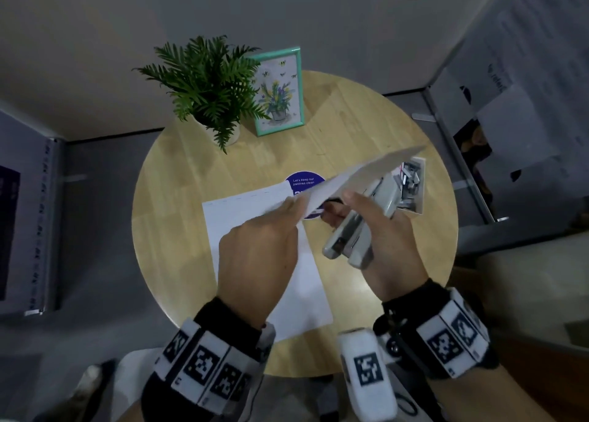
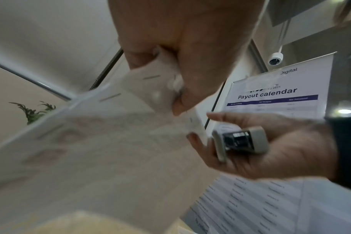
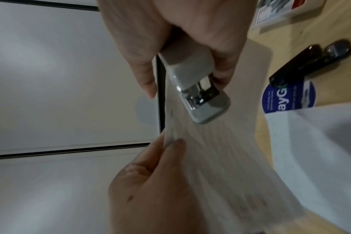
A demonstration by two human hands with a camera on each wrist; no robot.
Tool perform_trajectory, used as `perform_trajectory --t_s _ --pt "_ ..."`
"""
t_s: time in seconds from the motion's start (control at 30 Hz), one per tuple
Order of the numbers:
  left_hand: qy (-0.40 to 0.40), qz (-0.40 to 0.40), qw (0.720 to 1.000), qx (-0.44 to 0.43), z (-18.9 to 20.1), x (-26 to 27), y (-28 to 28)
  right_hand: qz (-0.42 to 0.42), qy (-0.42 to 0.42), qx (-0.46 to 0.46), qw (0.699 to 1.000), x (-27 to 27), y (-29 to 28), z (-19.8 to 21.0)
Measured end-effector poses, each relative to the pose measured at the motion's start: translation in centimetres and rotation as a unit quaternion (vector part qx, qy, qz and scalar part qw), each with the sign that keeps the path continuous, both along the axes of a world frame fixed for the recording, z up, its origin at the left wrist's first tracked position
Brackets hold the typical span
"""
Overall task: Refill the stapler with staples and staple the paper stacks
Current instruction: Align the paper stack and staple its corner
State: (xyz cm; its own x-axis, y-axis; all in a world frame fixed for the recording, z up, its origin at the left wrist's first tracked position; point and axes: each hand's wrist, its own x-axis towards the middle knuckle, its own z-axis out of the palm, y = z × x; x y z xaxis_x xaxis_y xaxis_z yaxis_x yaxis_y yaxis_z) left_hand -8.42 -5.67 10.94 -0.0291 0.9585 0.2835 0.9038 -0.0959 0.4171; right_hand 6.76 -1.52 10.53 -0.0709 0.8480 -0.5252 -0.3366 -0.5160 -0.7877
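Observation:
My left hand (image 1: 271, 230) pinches the near corner of a white paper stack (image 1: 360, 176) and holds it tilted above the round wooden table (image 1: 178, 198). Staples show along the stack's edge (image 2: 150, 77) in the left wrist view. My right hand (image 1: 376, 230) grips a grey stapler (image 1: 357, 230), whose mouth (image 3: 202, 95) sits just off the paper's edge (image 3: 210, 142) beside the left fingers (image 3: 170, 145). A second paper stack (image 1: 255, 211) lies flat on the table below. A small white box of staples (image 1: 412, 185) stands at the table's right side.
A potted green plant (image 1: 207, 86) and a teal picture frame (image 1: 280, 90) stand at the back of the table. A blue round sticker (image 1: 304, 181) marks the table's middle. A black stapler-like object (image 3: 310, 61) lies near the sticker. Wall posters (image 2: 275, 95) hang to the right.

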Motion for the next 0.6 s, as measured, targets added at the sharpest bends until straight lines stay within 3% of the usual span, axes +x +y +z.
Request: perform_trajectory --t_s 0.13,0.3,0.6 --pt "0.000 -0.008 0.997 0.071 -0.8 1.0 -0.9 -0.015 0.017 0.015 1.000 -1.0 -0.1 0.7" --pt "-0.011 -0.008 0.992 0.123 -1.8 1.1 -1.0 -0.034 -0.020 0.002 0.999 -1.6 0.3 0.9" --pt "-0.007 -0.022 0.993 0.118 -3.3 1.0 -0.8 -0.040 -0.031 0.011 0.999 -2.2 0.4 0.4"
